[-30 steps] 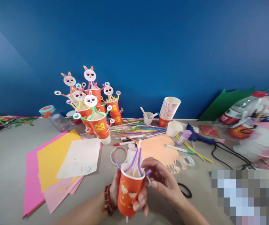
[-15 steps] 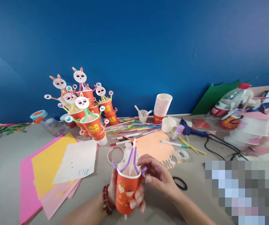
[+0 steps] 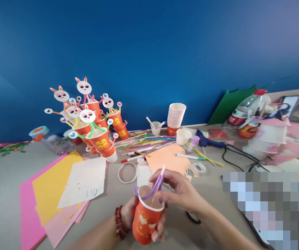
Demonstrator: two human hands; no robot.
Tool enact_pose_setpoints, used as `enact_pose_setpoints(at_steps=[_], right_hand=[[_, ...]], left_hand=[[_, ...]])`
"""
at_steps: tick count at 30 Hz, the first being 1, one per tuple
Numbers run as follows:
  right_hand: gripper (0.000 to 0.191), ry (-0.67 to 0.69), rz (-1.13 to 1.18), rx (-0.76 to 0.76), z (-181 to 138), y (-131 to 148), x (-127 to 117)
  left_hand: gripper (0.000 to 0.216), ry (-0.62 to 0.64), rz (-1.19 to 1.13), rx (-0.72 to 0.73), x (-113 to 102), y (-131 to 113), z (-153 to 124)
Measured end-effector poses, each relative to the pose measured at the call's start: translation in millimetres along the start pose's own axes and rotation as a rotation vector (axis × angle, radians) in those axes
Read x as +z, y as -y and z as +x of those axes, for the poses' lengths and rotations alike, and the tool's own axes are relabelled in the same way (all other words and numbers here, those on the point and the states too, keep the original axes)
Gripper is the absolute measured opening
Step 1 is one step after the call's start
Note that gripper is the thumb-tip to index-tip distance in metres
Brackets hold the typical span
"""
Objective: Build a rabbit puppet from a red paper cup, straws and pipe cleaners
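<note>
My left hand (image 3: 160, 227) is wrapped around a red paper cup (image 3: 144, 222) with a white rim, tilted a little to the right. A pale pink straw (image 3: 163, 170) sticks up out of the cup. Purple pipe cleaners (image 3: 154, 190) rise beside the straw, and one end bends outward over the left rim. My right hand (image 3: 177, 189) is closed at the right side of the rim, thumb and fingers around the purple pipe cleaners and close against the straw. Its fingertips partly hide the straw's lower part.
Several red cups with rabbit faces (image 3: 87, 116) stand at back left. Coloured paper (image 3: 32, 211) lies at left. Loose straws (image 3: 149, 139), stacked cups (image 3: 176, 116), a tape roll (image 3: 127, 173) and a blue glue gun (image 3: 209, 140) with a black cord lie beyond my hands.
My right hand has moved in over the rim and closed around the purple pipe cleaners. The cup has tilted and shifted slightly right, and the straw now leans right. The view has turned slightly.
</note>
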State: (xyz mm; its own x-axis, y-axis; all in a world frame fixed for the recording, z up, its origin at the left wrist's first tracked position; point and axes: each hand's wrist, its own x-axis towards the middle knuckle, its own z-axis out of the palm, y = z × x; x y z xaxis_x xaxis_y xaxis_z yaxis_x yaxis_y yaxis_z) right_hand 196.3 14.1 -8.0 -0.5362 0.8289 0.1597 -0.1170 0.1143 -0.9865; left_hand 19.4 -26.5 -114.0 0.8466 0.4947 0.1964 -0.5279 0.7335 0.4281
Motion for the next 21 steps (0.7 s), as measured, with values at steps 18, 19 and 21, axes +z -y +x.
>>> enact_pose_setpoints(at_steps=[18,19,21], right_hand=[[0.030,-0.094,0.097,0.155,4,-14,7],[0.029,-0.091,0.107,0.150,4,-13,6],[0.029,-0.086,0.118,0.148,4,-12,5]], left_hand=[[0.087,-0.128,0.087,-0.167,-2,1,-5],[0.088,-0.134,0.080,-0.163,-2,2,-5],[0.091,-0.133,0.072,-0.159,-2,2,-4]])
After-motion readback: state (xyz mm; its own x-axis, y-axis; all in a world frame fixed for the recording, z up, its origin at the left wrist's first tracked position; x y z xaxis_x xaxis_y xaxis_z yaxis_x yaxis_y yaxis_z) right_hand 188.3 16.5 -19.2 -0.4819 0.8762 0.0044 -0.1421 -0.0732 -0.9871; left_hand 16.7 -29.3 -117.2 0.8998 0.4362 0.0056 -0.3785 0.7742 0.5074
